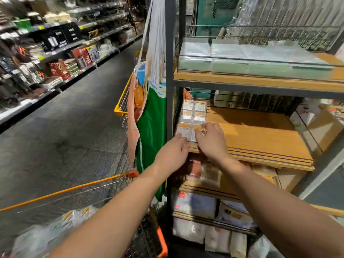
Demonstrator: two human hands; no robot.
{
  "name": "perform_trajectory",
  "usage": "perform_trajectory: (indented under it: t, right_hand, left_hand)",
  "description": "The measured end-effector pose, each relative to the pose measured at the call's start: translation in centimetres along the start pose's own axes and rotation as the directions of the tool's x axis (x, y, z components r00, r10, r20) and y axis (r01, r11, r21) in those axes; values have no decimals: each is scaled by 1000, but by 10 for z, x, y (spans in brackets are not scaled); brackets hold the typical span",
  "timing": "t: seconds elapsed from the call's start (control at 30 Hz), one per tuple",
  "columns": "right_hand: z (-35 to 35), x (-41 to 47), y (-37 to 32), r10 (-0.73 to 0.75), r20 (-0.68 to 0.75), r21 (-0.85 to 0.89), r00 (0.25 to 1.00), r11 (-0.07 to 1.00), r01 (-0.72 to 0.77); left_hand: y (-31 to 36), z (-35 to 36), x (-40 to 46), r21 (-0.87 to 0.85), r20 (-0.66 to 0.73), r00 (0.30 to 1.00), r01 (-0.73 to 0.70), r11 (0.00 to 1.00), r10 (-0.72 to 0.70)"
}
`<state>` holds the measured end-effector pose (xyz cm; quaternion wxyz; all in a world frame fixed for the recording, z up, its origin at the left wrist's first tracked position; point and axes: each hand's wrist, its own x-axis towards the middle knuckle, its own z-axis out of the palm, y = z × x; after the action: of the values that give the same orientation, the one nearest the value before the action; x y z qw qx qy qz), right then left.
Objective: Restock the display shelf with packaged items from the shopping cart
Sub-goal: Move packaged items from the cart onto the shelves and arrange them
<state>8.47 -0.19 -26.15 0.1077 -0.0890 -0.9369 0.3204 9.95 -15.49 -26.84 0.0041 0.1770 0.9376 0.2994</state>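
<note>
2 bare forearms [119,207], no sleeves

Indoor store light, fairly dim, from overhead. Floor [61,131] dark with a faint sheen. Wooden shelf [260,131] the brightest patch, deep shadow across its back. Glare on the plastic-wrapped packs [251,58] above. Motion blur throughout: aisle shelving [46,49] at left smeared, cart contents [55,229] at bottom left soft. Wide-angle bending of the shelf posts [170,71] and frame edges. Forearms fairly sharp.
</note>
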Motion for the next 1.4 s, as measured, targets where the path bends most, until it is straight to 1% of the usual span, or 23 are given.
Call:
perform_trajectory:
  t: [0.03, 0.1, 0.17, 0.2, 0.23, 0.27, 0.3, 0.33, 0.4, 0.43, 0.5, 0.6, 0.73, 0.77, 0.83, 0.97, 1.07, 1.17, 1.2, 1.27, 1.3, 1.37, 1.4]
  right_hand:
    - [5, -14, -11, -33, -6, 69, 999, 997, 34]
    - [28, -46, -33, -110, 41, 187, 993, 977, 101]
    - [56, -80, -53, -250, -21, 213, 968, 945, 248]
    - [71, -95, -60, -284, -71, 222, 956, 930, 292]
    - [90, -111, -69, -303, -78, 238, 950, 919, 313]
    - [109, -126, -79, -308, -26, 273, 951, 913, 303]
    - [123, -141, -89, -306, 85, 276, 948, 922, 273]
    - [136, -153, -96, -272, 223, 249, 936, 944, 215]
    - [174, -180, -114, -198, 442, 168, 875, 976, 136]
    - [184, -187, -117, -187, 497, 141, 847, 981, 134]
    - [213, -202, -127, -155, 612, 88, 775, 988, 128]
    - [255, -218, -133, -41, 759, -31, 650, 995, 99]
    - [309, -241, -137, 88, 845, -155, 528, 984, 84]
    - [327, -247, -140, 121, 858, -181, 500, 981, 74]
    - [352, -255, -144, 175, 863, -222, 473, 974, 43]
    - [392, -260, -157, 227, 862, -225, 453, 973, -58]
    - [418, -248, -169, 259, 841, -179, 475, 962, -207]
    - [447, -234, -179, 331, 808, -160, 487, 919, -359]
    - [452, -231, -182, 343, 801, -171, 491, 916, -362]
    - [465, -229, -187, 368, 798, -195, 478, 907, -372]
    - [468, -229, -190, 374, 804, -192, 462, 899, -395]
    - [479, -230, -193, 377, 812, -167, 445, 882, -441]
    - [483, -230, -194, 381, 806, -152, 454, 873, -462]
  left_hand:
    - [-4, -7, -16, -57, -53, 998, -35, 998, 32]
    - [-23, -22, -50, -156, -136, 990, -42, 987, 21]
    - [-52, -33, -75, -242, -175, 979, 58, 969, -102]
    - [-67, -37, -86, -281, -179, 966, 130, 951, -185]
    - [-86, -42, -100, -314, -182, 949, 192, 930, -257]
    - [-107, -46, -116, -340, -183, 929, 248, 907, -322]
    - [-125, -49, -131, -367, -180, 908, 296, 882, -379]
    - [-143, -51, -147, -384, -172, 884, 345, 856, -434]
    - [-191, -55, -191, -412, -143, 809, 475, 777, -570]
    - [-207, -54, -206, -392, -117, 772, 542, 743, -624]
    - [-245, -51, -243, -362, -44, 664, 685, 632, -746]
    - [-287, -44, -291, -401, 20, 520, 786, 470, -854]
    - [-330, -31, -336, -379, 105, 381, 869, 317, -918]
    - [-343, -27, -344, -364, 133, 354, 886, 286, -926]
    - [-362, -19, -349, -345, 156, 318, 905, 250, -935]
    - [-398, -7, -339, -367, 162, 288, 905, 213, -944]
    - [-421, -11, -317, -381, 121, 326, 888, 259, -938]
    - [-444, -10, -296, -342, 115, 329, 899, 274, -937]
    - [-448, -9, -291, -331, 117, 323, 904, 270, -939]
    - [-454, -4, -282, -320, 147, 298, 917, 240, -943]
    - [-455, -3, -278, -341, 171, 277, 917, 208, -945]
    - [-459, -2, -275, -437, 194, 228, 891, 124, -954]
    - [-462, -1, -274, -493, 191, 198, 866, 81, -961]
